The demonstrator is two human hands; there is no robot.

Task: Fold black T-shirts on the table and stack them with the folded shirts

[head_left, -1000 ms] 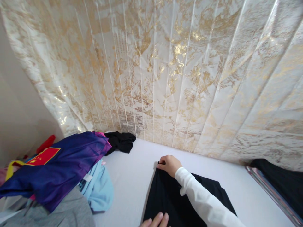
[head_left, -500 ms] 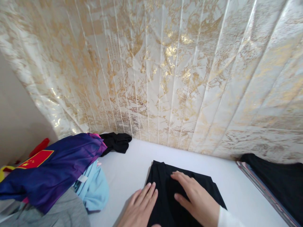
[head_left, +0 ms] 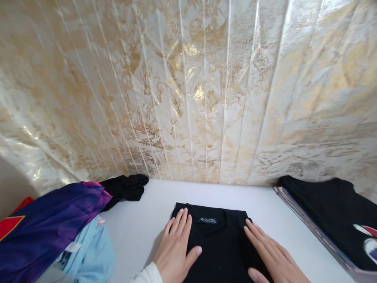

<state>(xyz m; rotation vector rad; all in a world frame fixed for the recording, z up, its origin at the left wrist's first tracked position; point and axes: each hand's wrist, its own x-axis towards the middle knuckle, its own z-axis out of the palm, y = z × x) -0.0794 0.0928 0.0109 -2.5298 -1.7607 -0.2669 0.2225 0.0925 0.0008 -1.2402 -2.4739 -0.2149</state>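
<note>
A black T-shirt (head_left: 218, 243), folded into a compact shape, lies on the white surface in front of me, its neckline and printed label facing up near the far edge. My left hand (head_left: 178, 243) rests flat along the shirt's left side, fingers stretched out and thumb apart. On the opposite side my right hand (head_left: 269, 251) lies with extended fingers over the right edge, its thumb on the cloth. Neither hand grips anything. The lower part of the shirt runs out of view at the bottom.
To the left is a loose heap with a purple-blue garment (head_left: 59, 220), a light blue garment (head_left: 94, 251) and black cloth (head_left: 126, 188). A stack of folded clothes (head_left: 330, 220), black shirt on top, stands at right. A gold-patterned covering (head_left: 188, 98) rises behind the white tabletop (head_left: 147, 212).
My right hand has moved from the middle of the shirt to its right edge, and the collar label now shows. The view has swung right, bringing more of the folded stack into sight.
</note>
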